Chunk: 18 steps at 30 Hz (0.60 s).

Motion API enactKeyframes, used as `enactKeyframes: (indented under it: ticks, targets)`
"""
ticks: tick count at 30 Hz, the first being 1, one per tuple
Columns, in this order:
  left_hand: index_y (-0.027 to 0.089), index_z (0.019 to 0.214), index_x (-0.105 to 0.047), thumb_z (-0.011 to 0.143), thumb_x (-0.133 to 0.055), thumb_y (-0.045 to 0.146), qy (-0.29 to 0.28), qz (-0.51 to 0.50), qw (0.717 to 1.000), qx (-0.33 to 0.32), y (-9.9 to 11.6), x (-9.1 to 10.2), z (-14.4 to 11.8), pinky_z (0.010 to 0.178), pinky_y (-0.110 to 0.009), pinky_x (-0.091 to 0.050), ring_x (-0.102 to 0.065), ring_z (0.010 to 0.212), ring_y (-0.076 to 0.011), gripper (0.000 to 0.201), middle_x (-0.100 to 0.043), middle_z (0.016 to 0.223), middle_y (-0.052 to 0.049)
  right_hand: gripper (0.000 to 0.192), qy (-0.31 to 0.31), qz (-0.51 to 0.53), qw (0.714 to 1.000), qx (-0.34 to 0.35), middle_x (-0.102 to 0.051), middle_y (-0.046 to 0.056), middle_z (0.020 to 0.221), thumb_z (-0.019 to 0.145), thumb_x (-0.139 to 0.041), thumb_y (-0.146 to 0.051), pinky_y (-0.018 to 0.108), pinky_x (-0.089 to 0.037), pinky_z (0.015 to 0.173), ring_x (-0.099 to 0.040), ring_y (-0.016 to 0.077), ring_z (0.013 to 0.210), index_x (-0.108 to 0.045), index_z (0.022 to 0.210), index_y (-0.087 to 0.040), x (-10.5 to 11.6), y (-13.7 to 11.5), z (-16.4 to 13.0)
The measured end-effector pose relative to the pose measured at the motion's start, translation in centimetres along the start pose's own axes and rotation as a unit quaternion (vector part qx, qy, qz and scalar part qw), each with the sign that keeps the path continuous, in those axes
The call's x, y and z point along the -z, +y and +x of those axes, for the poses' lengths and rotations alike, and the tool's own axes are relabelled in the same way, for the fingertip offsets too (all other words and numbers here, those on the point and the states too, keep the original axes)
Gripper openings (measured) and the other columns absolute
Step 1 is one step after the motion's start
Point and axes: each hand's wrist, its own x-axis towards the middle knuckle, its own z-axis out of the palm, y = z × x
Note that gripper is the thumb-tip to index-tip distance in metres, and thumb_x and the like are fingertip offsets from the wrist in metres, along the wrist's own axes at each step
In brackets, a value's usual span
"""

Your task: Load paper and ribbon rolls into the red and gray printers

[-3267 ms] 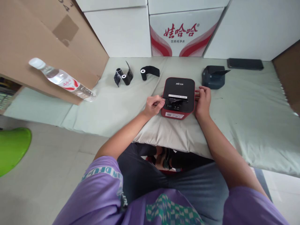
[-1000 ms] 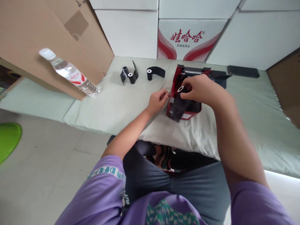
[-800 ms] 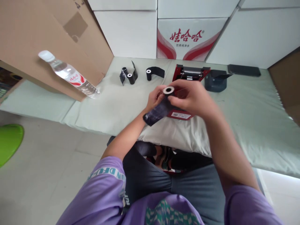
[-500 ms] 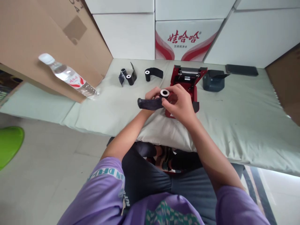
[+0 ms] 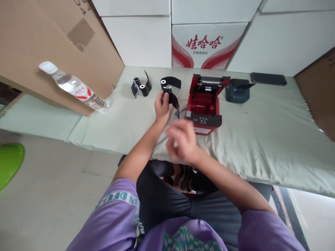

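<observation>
My left hand is closed around a black paper roll, held upright with its pale end up. A loose tail of its paper hangs down to the right. Nearer my body is my right hand, smeared by motion, its fingers bent, apart from the roll. To the right of both hands sits a red-and-black receipt printer with its lid raised and its paper bay showing. Just behind the held roll stands another black paper roll with its strip curling right.
Two more black rolls stand at the left. A dark printer-like device and a flat black object are to the right. A water bottle leans against a cardboard box. White boxes line the back.
My right hand has let go of the roll and come back toward my body. My left hand has moved the roll left and away from me, baring the printer's front.
</observation>
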Motion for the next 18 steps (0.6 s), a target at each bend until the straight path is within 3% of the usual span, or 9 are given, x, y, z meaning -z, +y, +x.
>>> enactKeyframes:
  ticks: [2, 4, 6, 10, 13, 15, 18]
  targets:
    - [0.024, 0.107, -0.066, 0.097, -0.056, 0.091, 0.052, -0.019, 0.998, -0.003, -0.4, 0.2, 1.0, 0.06, -0.029, -0.051, -0.065, 0.074, -0.0165, 0.068, -0.065, 0.085, -0.003, 0.012, -0.043, 0.045, 0.987, 0.149, -0.07, 0.004, 0.095, 0.106, -0.058, -0.024, 0.034, -0.051, 0.072, -0.065, 0.0177, 0.083, -0.07, 0.107, -0.025, -1.8, -2.3, -1.2]
    - [0.024, 0.107, -0.066, 0.09, -0.063, 0.094, 0.069, -0.022, 0.997, 0.0, -0.9, 0.3, 1.7, 0.063, -0.029, -0.053, -0.068, 0.079, -0.0173, 0.072, -0.067, 0.087, -0.003, 0.024, -0.137, 0.104, 0.945, 0.278, -0.068, 0.0, 0.082, 0.109, -0.055, -0.021, 0.033, -0.042, 0.061, -0.062, 0.0145, 0.068, -0.067, 0.089, -0.022, -3.5, -4.2, -2.2]
    - [0.024, 0.111, -0.064, 0.087, -0.067, 0.094, 0.059, -0.006, 0.998, 0.012, -1.2, 0.3, 2.0, 0.063, -0.029, -0.053, -0.069, 0.08, -0.0176, 0.074, -0.068, 0.089, -0.004, 0.032, -0.235, 0.162, 0.896, 0.339, -0.07, 0.001, 0.08, 0.111, -0.05, -0.018, 0.036, -0.036, 0.056, -0.063, 0.0145, 0.061, -0.068, 0.085, -0.02, -5.1, -5.6, -3.0]
    - [0.025, 0.113, -0.062, 0.087, -0.067, 0.093, 0.037, 0.012, 0.999, 0.022, -1.8, 0.4, 2.1, 0.056, -0.029, -0.049, -0.062, 0.064, -0.0138, 0.073, -0.065, 0.083, -0.001, 0.026, -0.406, 0.247, 0.792, 0.384, -0.081, 0.007, 0.096, 0.109, -0.051, -0.018, 0.036, -0.034, 0.056, -0.078, 0.0203, 0.076, -0.075, 0.101, -0.019, -7.4, -7.7, -4.6]
    - [0.025, 0.111, -0.06, 0.087, -0.065, 0.096, 0.043, 0.023, 0.999, 0.023, -2.0, 0.5, 2.2, 0.05, -0.027, -0.044, -0.058, 0.056, -0.0113, 0.074, -0.062, 0.08, 0.001, 0.027, -0.478, 0.294, 0.725, 0.399, -0.086, 0.007, 0.105, 0.107, -0.05, -0.016, 0.034, -0.033, 0.055, -0.082, 0.0215, 0.085, -0.076, 0.106, -0.023, -8.7, -8.8, -5.3]
    - [0.025, 0.107, -0.058, 0.086, -0.062, 0.098, 0.057, 0.035, 0.997, 0.026, -2.2, 0.6, 2.3, 0.047, -0.026, -0.04, -0.057, 0.052, -0.0104, 0.076, -0.055, 0.074, 0.004, 0.026, -0.496, 0.304, 0.718, 0.383, -0.087, 0.007, 0.106, 0.106, -0.051, -0.016, 0.033, -0.03, 0.054, -0.081, 0.0216, 0.083, -0.076, 0.103, -0.024, -9.4, -9.1, -5.5]
    - [0.025, 0.102, -0.055, 0.085, -0.058, 0.101, 0.075, 0.035, 0.996, 0.039, -2.5, 0.7, 2.5, 0.045, -0.026, -0.037, -0.058, 0.05, -0.0099, 0.078, -0.052, 0.075, 0.004, 0.023, -0.509, 0.292, 0.733, 0.345, -0.087, 0.008, 0.103, 0.105, -0.053, -0.018, 0.033, -0.025, 0.051, -0.08, 0.0227, 0.078, -0.074, 0.098, -0.022, -9.8, -9.1, -5.8]
